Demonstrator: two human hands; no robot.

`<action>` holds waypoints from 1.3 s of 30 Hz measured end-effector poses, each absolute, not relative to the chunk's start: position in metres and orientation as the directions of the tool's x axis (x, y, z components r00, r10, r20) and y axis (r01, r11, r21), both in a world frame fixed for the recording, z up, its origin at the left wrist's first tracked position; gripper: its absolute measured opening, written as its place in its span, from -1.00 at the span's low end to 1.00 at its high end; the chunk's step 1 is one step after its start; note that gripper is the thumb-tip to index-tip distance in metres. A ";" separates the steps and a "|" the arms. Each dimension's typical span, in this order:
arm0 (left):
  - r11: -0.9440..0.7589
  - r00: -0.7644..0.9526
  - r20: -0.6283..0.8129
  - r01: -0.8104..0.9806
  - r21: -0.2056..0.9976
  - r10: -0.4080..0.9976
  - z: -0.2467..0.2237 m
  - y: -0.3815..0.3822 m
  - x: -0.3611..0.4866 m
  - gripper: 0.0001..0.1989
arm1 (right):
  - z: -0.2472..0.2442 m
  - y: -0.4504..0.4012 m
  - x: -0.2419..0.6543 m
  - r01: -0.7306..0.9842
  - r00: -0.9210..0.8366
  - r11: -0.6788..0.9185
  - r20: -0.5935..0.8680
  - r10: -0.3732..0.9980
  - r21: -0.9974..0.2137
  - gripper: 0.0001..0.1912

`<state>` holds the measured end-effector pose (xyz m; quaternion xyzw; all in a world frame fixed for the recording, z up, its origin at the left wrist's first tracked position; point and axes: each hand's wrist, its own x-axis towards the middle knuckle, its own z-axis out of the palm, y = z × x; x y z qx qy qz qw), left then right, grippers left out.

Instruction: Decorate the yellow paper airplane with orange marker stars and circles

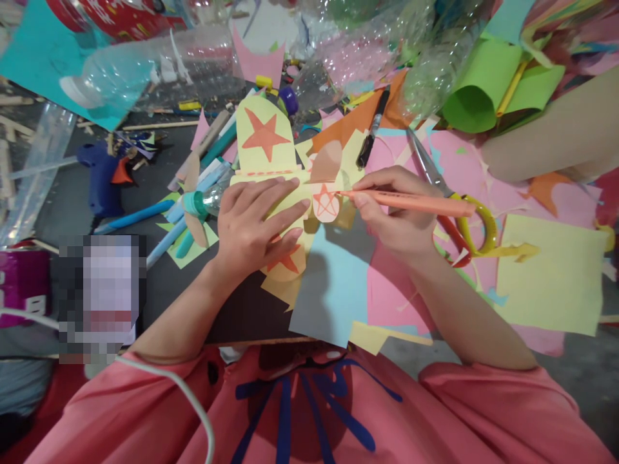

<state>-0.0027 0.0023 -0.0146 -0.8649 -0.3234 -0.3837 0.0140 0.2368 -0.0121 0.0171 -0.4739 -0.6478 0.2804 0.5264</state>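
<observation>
A paper-covered bottle airplane (pixel 285 183) lies in front of me, with yellow wings and a green bottle neck (pixel 195 204) carrying a tan propeller. The upper wing (pixel 264 132) bears a filled orange star; the lower wing's star (pixel 285 258) is partly covered by my fingers. My left hand (pixel 254 222) rests flat on the yellow body, fingers spread. In my right hand (pixel 399 209) is an orange marker (pixel 416 202), its tip touching or very near a small pale tail flap (pixel 325 203). On that flap shows an outlined orange star.
Scissors (pixel 469 225) and a yellow paper sheet (pixel 549 274) lie at right. A blue glue gun (pixel 99 180) and a blurred-out phone (pixel 107 283) are at left. Clear bottles (pixel 159 71) crowd the back. Another person's arm (pixel 551 135) reaches in from the right.
</observation>
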 end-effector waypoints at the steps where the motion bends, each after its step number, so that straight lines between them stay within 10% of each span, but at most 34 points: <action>1: -0.790 0.493 0.673 0.567 0.232 0.551 -0.015 0.002 -0.003 -0.70 | 0.017 -0.012 0.237 0.311 -0.007 0.393 0.412 0.911 -0.865 -0.87; 39: -0.788 0.515 0.711 0.609 0.088 0.478 -0.010 0.002 -0.001 -0.68 | 0.015 -0.012 0.237 0.367 -0.047 0.480 0.500 0.865 -0.797 -0.86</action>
